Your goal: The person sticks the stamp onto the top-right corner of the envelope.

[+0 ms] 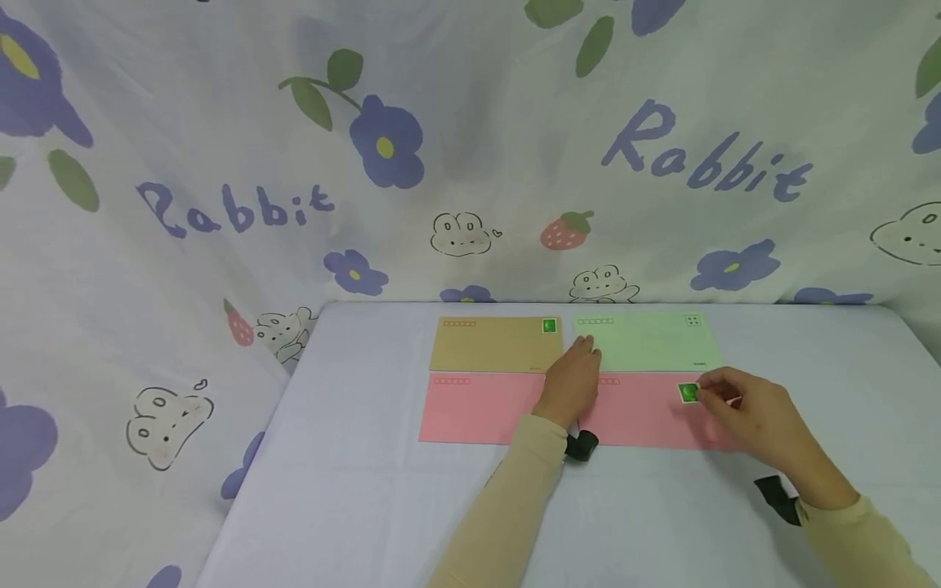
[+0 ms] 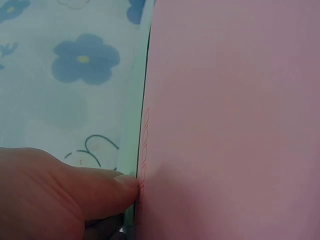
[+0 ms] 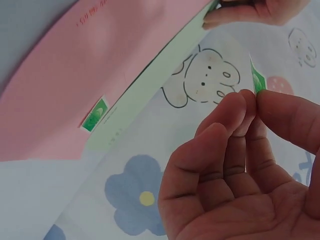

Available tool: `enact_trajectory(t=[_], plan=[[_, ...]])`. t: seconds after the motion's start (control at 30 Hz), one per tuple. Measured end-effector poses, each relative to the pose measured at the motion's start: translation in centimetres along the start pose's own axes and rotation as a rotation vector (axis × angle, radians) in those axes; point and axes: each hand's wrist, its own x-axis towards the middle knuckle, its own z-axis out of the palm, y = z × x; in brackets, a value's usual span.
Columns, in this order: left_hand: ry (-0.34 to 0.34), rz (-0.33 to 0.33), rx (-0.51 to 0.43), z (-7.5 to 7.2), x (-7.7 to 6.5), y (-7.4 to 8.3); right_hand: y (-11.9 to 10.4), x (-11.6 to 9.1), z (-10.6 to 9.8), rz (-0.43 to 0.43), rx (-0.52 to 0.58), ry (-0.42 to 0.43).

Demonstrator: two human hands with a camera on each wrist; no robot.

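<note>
My right hand [image 1: 757, 416] is over the right end of the right-hand pink envelope [image 1: 639, 416]. Its thumb and fingertips pinch a small green stamp [image 3: 258, 77] by the edge, seen nearly side-on in the right wrist view. In that view, another green stamp [image 3: 95, 114] lies on the pink envelope near its corner. My left hand [image 1: 572, 380] rests at the left edges of the pink envelope and the light green envelope [image 1: 639, 347]. Its thumb [image 2: 107, 192] lies where the two meet; fingers reach forward onto the green one, partly hidden.
A brown envelope [image 1: 492, 345] bearing a green stamp [image 1: 549, 326] lies at the back left. In front of it is another pink envelope [image 1: 470, 412]. All lie on a white-covered table [image 1: 353, 506], before a printed curtain [image 1: 470, 163].
</note>
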Motion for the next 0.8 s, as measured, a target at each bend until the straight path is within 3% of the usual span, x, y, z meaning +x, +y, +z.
enact_trajectory(t=[0.4, 0.8], plan=[[-0.009, -0.006, 0.002, 0.0, 0.0, 0.0, 0.3, 1.7, -0.5, 0.001, 0.008, 0.04], [-0.012, -0.017, -0.007, 0.0, -0.1, 0.0, 1.1, 3.3, -1.1, 0.02, 0.013, 0.026]])
